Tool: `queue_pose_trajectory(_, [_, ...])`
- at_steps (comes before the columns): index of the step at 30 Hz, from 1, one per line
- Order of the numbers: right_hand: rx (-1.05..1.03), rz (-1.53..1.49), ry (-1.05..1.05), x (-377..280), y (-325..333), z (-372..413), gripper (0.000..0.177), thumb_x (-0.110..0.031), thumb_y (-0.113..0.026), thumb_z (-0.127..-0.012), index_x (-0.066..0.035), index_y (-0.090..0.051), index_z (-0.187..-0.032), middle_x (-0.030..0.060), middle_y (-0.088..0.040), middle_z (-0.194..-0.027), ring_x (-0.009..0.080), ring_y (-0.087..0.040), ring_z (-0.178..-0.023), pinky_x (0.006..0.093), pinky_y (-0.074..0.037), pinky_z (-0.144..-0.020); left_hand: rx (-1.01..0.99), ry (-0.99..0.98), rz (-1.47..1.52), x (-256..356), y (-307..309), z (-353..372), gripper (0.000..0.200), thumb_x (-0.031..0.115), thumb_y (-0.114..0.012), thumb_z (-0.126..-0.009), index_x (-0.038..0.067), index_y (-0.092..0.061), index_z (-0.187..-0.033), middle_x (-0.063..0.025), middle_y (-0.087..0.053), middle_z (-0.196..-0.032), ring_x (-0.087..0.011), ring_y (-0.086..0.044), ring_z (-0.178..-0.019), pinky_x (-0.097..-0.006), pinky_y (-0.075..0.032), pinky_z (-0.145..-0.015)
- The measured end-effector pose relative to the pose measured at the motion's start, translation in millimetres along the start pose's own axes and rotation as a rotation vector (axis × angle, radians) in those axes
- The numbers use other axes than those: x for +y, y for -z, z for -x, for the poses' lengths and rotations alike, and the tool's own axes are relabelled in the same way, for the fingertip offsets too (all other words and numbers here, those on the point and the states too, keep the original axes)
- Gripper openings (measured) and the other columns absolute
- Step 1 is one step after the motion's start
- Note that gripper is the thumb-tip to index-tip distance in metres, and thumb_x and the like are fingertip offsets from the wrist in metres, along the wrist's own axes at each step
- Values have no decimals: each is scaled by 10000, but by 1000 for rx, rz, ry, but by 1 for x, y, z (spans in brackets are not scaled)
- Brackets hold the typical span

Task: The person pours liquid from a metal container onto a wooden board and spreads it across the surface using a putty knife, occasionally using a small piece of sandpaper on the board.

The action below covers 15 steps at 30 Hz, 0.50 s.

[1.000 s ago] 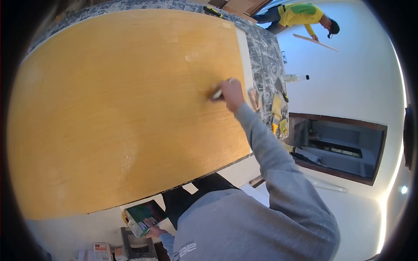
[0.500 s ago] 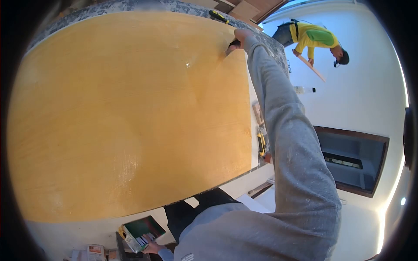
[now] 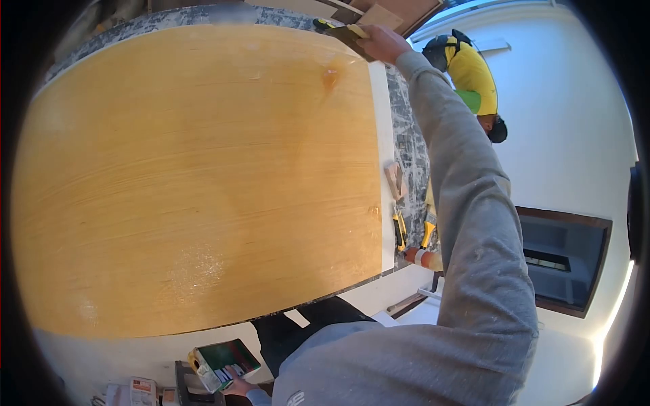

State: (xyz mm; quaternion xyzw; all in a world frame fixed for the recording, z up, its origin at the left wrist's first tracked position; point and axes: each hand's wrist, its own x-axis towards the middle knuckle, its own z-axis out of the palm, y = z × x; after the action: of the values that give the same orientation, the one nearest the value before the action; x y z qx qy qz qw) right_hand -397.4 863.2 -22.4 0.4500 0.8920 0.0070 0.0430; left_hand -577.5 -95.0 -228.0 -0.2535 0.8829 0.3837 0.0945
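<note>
My right hand (image 3: pixel 384 44) grips a flat scraper (image 3: pixel 349 42) with a dark blade and a yellow edge by the fingers. It is at the far right corner of a large yellow wood-grain sheet (image 3: pixel 203 149), overlapping that corner in this view. A small orange glob (image 3: pixel 330 78) and shiny wet patches show on the sheet. Low at the left, my left hand (image 3: pixel 238 383) is closed on an open rectangular tin (image 3: pixel 227 362), green inside, below the sheet's near edge. A yellow-and-black tool (image 3: pixel 323 24) lies just beyond the scraper.
Along the right margin of the worktop (image 3: pixel 405 122) lie a wooden block (image 3: pixel 395 180), a yellow utility knife (image 3: pixel 399 229), a yellow-handled brush (image 3: pixel 428 227) and an orange-red bottle (image 3: pixel 421 258). A co-worker in a yellow shirt (image 3: pixel 474 74) bends beyond the right corner. Boxes (image 3: pixel 142 391) stand at lower left.
My right hand has moved up and slightly outward at the corner, and the scraper now shows clearly. The raised, curled sheet corner lies flatter. The co-worker has bent down. The left hand keeps the tin.
</note>
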Motion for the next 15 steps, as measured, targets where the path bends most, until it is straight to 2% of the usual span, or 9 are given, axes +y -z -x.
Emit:
queue_pose_trajectory(4, [-8,118,100,-26,-13,-11,452,-196,-601,-891,-179,-676,-1337,176,-721,-1181,396,-667,-1105,475,-532,-960,-12,6,41,-10,1,1,888,100,-898,-796,-14,-307,-1448,-251,-512,-1427,-333,-585,-1243,-503,-556,-1053])
queue_pose_trajectory(7, [-47,78,159,-36,-64,2,434,-149,-576,-875,-186,-712,-1286,149,-733,-1143,377,-676,-1077,471,-546,-950,-14,-16,24,-21,3,-5,891,109,-903,-793,-14,-314,-1449,-250,-511,-1431,-332,-588,-1237,-501,-561,-1039])
queue_pose_trajectory(8, [164,99,283,-29,-96,20,394,-169,-592,-910,-217,-695,-1288,133,-727,-1052,349,-698,-990,470,-562,-910,-8,-27,29,-26,4,-8,887,110,-905,-792,-14,-318,-1446,-248,-515,-1427,-331,-590,-1233,-501,-561,-1036])
queue_pose_trajectory(9, [81,99,185,-44,-98,51,397,-122,-592,-895,-219,-700,-1265,113,-711,-1027,340,-677,-993,476,-557,-887,-2,-38,34,-30,5,-11,884,111,-906,-790,-13,-323,-1442,-245,-520,-1423,-330,-592,-1229,-500,-561,-1034])
queue_pose_trajectory(11, [33,61,246,-80,-76,124,307,-36,-580,-842,-100,-662,-1130,123,-709,-1028,352,-671,-978,472,-560,-841,6,-24,52,-33,-3,-10,917,165,-923,-771,-12,-330,-1448,-230,-537,-1418,-330,-602,-1227,-485,-571,-1022])
queue_pose_trajectory(12, [-81,89,277,-87,-65,152,426,4,-608,-813,-113,-652,-1220,100,-712,-1096,340,-671,-995,451,-579,-860,11,-4,49,-25,-5,-5,957,218,-939,-753,-11,-333,-1458,-218,-550,-1416,-331,-611,-1228,-470,-580,-1012])
queue_pose_trajectory(13, [-205,72,305,-100,-39,172,384,-18,-590,-835,-73,-634,-1212,122,-706,-1086,349,-668,-979,456,-570,-858,20,15,44,-20,0,-1,998,271,-954,-735,-11,-336,-1467,-206,-562,-1414,-332,-620,-1229,-455,-589,-1003])
queue_pose_trajectory(15, [-236,45,263,-91,-21,177,333,-52,-586,-850,-44,-650,-1176,157,-712,-1054,364,-686,-928,460,-575,-826,46,20,-59,-32,1,-12,906,172,-928,-768,-11,-340,-1432,-223,-545,-1412,-324,-604,-1228,-481,-569,-1029])
